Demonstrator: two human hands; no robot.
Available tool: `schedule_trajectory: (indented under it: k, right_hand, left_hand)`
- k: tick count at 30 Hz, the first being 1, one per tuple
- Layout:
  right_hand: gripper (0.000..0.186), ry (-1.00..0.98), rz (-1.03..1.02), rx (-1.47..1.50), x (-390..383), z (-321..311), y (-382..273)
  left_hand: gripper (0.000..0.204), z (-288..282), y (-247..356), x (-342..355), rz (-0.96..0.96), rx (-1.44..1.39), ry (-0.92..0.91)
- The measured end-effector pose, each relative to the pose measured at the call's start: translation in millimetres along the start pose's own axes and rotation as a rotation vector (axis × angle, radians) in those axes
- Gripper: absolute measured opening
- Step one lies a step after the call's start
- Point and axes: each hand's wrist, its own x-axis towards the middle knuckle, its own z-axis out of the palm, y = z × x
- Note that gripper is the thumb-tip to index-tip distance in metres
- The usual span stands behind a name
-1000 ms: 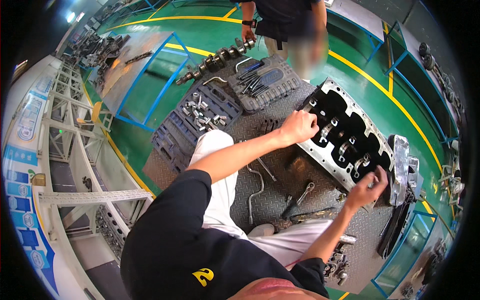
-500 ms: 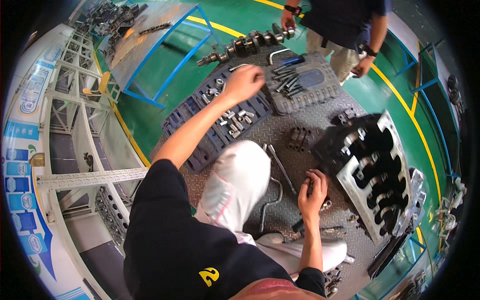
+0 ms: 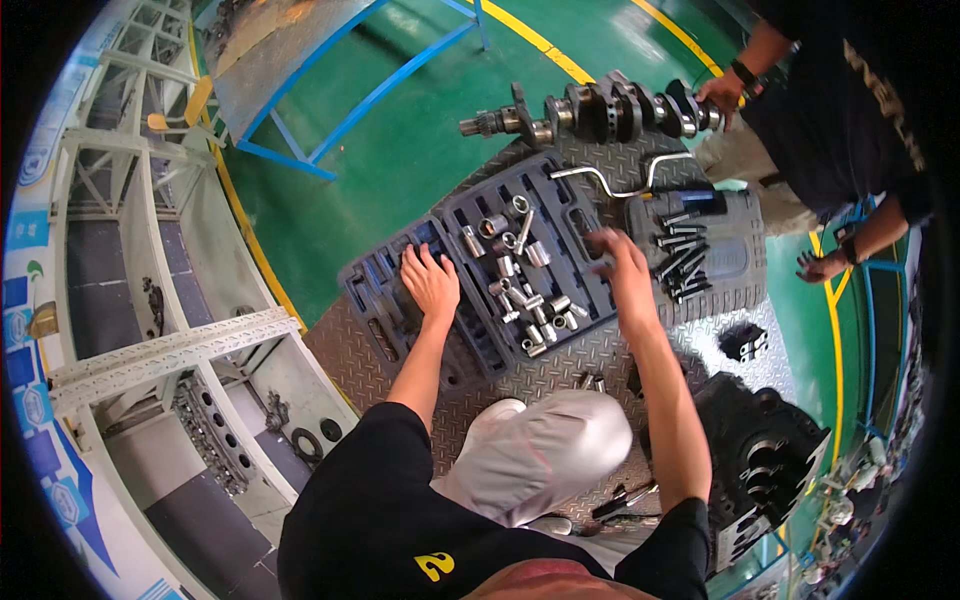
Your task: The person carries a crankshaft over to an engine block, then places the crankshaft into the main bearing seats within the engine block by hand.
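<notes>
My left hand rests open, fingers spread, on the left half of an open dark socket case. Loose chrome sockets of several sizes lie in the other half. My right hand, somewhat blurred, is over that half's right side, fingers apart and slightly curled, with nothing visible in them. A bent chrome bar lies across the case's top. Right of it is a grey molded case with several long bolts on it. My bent knee is just below the socket case.
A co-worker stands at upper right, one hand on a crankshaft, the other hanging open. An engine block sits at lower right on the tread plate. A blue-framed table stands behind, white framework left.
My hands have moved from the engine block to the socket case as the view swung, so the block now sits lower right. The co-worker's free hand is raised slightly, fingers apart.
</notes>
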Motion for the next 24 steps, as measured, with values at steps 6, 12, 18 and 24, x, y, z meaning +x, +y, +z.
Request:
schedule_trajectory:
  k: [6,12,18,24]
  right_hand:
    - [0.036,-0.215,0.096,-0.196,138.7,128.5,-40.0]
    - [0.048,0.075,0.577,0.493,211.6,240.2,63.4]
    - [0.058,0.228,0.424,1.042,286.9,249.4,111.6]
    - [0.029,0.165,0.413,0.978,287.0,259.0,89.7]
  left_hand:
    - [0.049,-11.9,-13.5,7.8,-0.064,0.046,-0.098]
    - [0.048,-6.0,-26.6,0.7,-0.046,-0.054,-0.133]
    - [0.053,1.9,-3.0,7.0,-0.071,-0.199,-0.123]
    - [0.059,-5.0,-22.9,0.5,-0.102,-0.26,-0.144]
